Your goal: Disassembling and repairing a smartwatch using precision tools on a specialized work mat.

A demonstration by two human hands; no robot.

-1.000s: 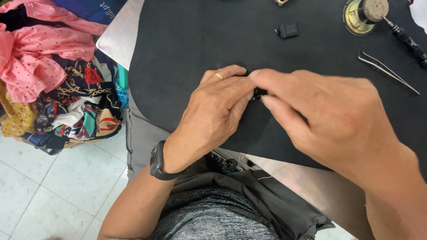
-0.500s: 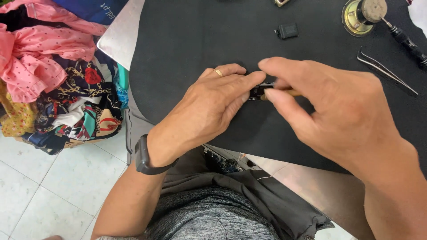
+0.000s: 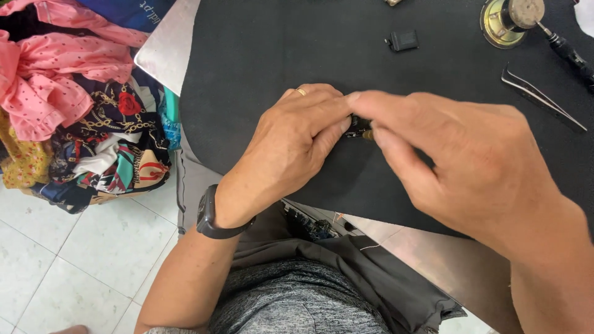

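Observation:
My left hand (image 3: 286,148), with a gold ring and a black wrist watch, rests on the black mat (image 3: 260,55) and pinches a small dark electronic part (image 3: 357,127) at its fingertips. My right hand (image 3: 464,161) meets it from the right, thumb and forefinger closed on the same part, where a small brass-coloured tip shows. Most of the part is hidden between the fingers.
On the mat lie a small black square component (image 3: 403,41), metal tweezers (image 3: 541,97), a round brass-coloured speaker (image 3: 502,23) and a black-handled tool (image 3: 566,48). A pile of colourful clothes (image 3: 80,117) sits on the tiled floor at left. The metal table edge (image 3: 162,52) borders the mat.
Both hands have shifted slightly on the mat while staying together on the small part; the right hand's fingers now reach further left over it.

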